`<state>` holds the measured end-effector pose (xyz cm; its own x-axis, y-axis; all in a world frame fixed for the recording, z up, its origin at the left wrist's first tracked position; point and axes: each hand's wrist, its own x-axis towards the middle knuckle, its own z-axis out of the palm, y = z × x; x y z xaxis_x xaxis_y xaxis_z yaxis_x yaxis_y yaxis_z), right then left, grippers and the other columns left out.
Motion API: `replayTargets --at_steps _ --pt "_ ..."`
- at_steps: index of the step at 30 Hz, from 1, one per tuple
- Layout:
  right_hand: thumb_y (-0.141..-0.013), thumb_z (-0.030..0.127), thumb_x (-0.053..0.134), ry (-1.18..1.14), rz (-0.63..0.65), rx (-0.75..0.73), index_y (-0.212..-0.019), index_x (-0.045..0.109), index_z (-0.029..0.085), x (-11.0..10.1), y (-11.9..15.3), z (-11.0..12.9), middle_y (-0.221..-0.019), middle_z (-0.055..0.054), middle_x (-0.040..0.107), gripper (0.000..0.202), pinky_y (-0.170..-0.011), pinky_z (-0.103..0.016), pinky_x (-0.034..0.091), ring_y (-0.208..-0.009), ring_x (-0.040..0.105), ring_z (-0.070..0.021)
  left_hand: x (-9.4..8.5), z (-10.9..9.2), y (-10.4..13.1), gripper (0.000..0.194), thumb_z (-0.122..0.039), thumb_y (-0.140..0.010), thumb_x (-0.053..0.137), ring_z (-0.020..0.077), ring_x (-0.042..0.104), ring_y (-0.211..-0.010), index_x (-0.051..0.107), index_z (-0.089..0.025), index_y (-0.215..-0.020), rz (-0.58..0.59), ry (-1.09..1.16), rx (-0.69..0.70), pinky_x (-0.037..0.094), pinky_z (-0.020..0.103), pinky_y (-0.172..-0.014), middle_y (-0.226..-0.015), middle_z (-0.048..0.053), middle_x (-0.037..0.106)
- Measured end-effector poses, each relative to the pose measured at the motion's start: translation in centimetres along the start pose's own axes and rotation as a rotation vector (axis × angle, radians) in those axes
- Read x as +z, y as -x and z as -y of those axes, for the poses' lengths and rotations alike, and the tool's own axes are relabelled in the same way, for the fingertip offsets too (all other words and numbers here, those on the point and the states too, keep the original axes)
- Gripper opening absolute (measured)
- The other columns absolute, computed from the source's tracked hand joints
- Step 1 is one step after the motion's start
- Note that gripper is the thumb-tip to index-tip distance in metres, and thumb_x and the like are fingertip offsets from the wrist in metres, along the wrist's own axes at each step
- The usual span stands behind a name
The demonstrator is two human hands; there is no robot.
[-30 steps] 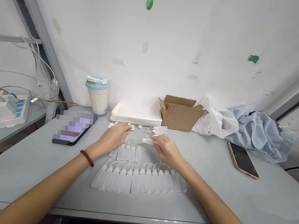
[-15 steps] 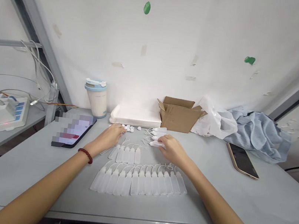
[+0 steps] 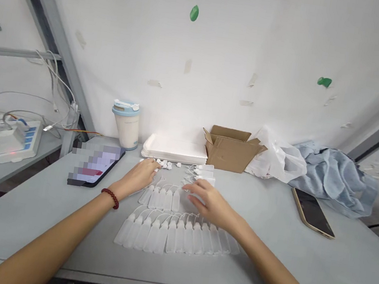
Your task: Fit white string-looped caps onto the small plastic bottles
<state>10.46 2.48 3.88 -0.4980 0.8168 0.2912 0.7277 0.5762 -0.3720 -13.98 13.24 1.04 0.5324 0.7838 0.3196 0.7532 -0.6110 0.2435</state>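
Note:
My left hand [image 3: 142, 174] is at the small white pieces [image 3: 168, 164], fingers bent down together; what they hold is too small to make out. My right hand [image 3: 207, 200] hovers with fingers apart and nothing between them, just right of a short row of translucent tubes [image 3: 159, 199] with looped white strings. Behind it lie a few more white tubes [image 3: 206, 168] with strings to their left. Nearer the front edge, a long row of several translucent tubes [image 3: 161, 235] lies fanned out, its right end partly under my right forearm.
Along the wall stand a cup [image 3: 127, 125], a white stack [image 3: 176, 150], an open cardboard box [image 3: 231, 153], a plastic bag [image 3: 275, 159] and blue cloth [image 3: 337, 178]. Phones lie left [image 3: 98, 166] and right [image 3: 312, 212]. A power strip [image 3: 21, 143] with cables is far left.
My right hand has let go of the white tube at the back and moved toward the front, its fingers spreading. My left hand stays by the small white pieces. The view has shifted slightly.

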Motion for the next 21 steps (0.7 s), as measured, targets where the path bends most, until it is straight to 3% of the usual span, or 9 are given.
replayTargets --at_steps 6,13,21 --pt "-0.094 0.022 0.041 -0.012 0.199 -0.056 -0.12 0.056 0.019 1.0 0.3 1.8 -0.091 -0.008 0.055 0.03 -0.072 -0.029 0.046 -0.08 0.053 -0.0169 -0.4 -1.0 0.0 0.025 -0.011 -0.08 0.043 0.024 0.06 -0.087 0.056 -0.012 -0.101 -0.099 0.05 -0.047 0.048 0.037 -0.076 -0.101 0.012 0.058" --pt "-0.095 0.025 0.04 0.022 0.215 -0.008 -0.114 0.06 0.019 1.6 0.1 1.0 -0.088 -0.007 0.053 0.028 -0.07 -0.027 0.044 -0.075 0.051 -0.0152 -1.0 -2.5 0.0 0.019 -0.011 -0.077 0.044 0.0185 0.059 -0.08 0.055 -0.016 -0.092 -0.177 0.227 0.017 0.049 0.032 -0.07 -0.095 0.007 0.059" --pt "-0.094 0.025 0.039 -0.019 0.124 0.047 -0.107 0.059 0.021 0.8 0.1 0.4 -0.089 -0.007 0.055 0.024 -0.069 -0.029 0.045 -0.077 0.055 -0.0169 -1.9 -4.2 0.1 0.017 -0.017 -0.074 0.049 0.0176 0.06 -0.079 0.06 -0.017 -0.087 -0.108 0.43 -0.111 0.047 0.029 -0.067 -0.092 0.005 0.066"
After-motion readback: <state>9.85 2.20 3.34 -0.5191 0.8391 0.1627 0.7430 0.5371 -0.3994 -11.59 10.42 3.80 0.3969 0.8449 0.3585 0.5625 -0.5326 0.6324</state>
